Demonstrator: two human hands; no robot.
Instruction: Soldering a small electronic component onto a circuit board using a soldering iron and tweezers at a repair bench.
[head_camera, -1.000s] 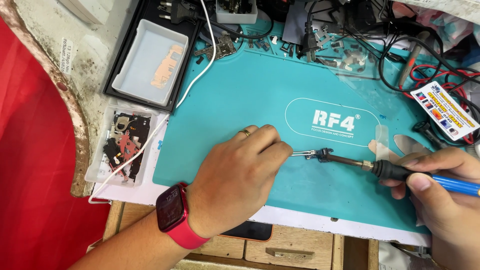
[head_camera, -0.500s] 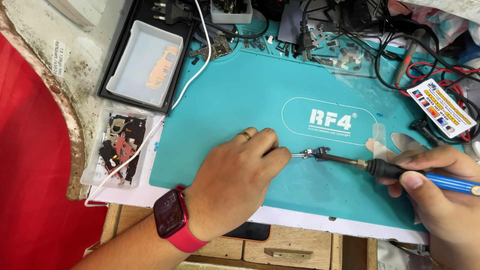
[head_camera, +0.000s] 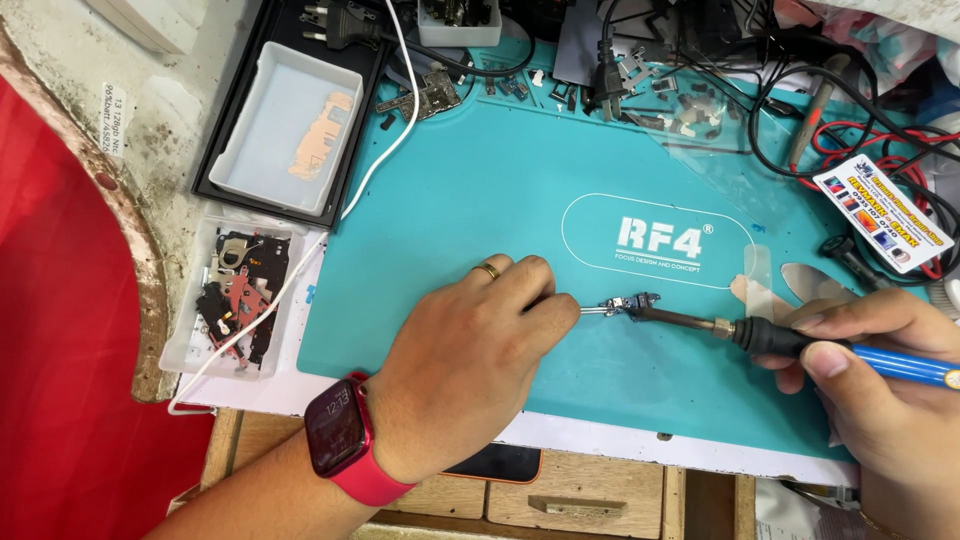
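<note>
A soldering iron (head_camera: 800, 345) with a blue handle, black collar and dark metal shaft lies nearly level over the teal mat (head_camera: 480, 190), its tip pointing left. The tip meets a tiny metal part (head_camera: 625, 303), silvery with dark bits, which sits on the mat just below the white oval print. A thin pair of tweezers (head_camera: 592, 310) pokes out toward the part from the left, touching its near end.

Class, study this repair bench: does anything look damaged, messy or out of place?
Yes. The bench edge left of the teal mat is chipped and stained. Cables lie tangled along the mat's top right, with small loose parts scattered among them. The soldering iron in the right hand looks normally held.
</note>
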